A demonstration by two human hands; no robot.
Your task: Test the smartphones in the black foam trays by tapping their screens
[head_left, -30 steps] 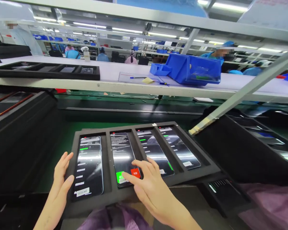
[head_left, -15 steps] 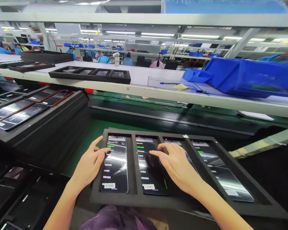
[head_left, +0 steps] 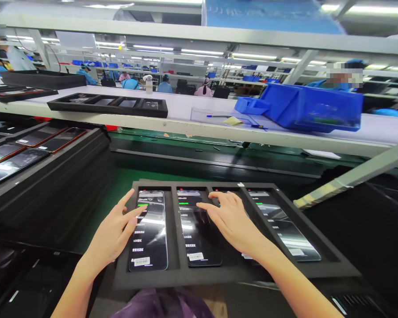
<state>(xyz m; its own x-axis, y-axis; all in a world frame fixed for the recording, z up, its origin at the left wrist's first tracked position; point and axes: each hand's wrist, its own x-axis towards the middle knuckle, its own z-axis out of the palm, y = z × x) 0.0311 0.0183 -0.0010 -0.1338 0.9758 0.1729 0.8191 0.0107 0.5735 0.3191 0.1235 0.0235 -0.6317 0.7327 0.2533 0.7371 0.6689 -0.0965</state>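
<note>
A black foam tray (head_left: 199, 277) lies in front of me with several smartphones in its slots. Their lit screens show a dark menu list with one green line near the top. My left hand (head_left: 114, 229) is at the leftmost phone (head_left: 152, 243), index finger stretched over the upper screen by the green line. Over the second phone (head_left: 200, 238), the index fingertip of my right hand (head_left: 234, 223) points at the upper screen. That hand largely covers the third phone. The rightmost phone (head_left: 295, 238) lies uncovered. Neither hand grips anything; whether the fingertips touch glass I cannot tell.
Stacked foam trays with more phones (head_left: 64, 141) stand at the left. Ahead, a white shelf (head_left: 179, 126) carries another phone tray (head_left: 109, 110), a blue bin (head_left: 305, 110) and a pen (head_left: 218, 116). A slanted post (head_left: 348, 179) rises at the right. People sit farther back.
The view has turned to the right, so tray and shelf appear farther left. My left index finger reaches out more over the first phone. My right fingertip is slightly higher on the second screen.
</note>
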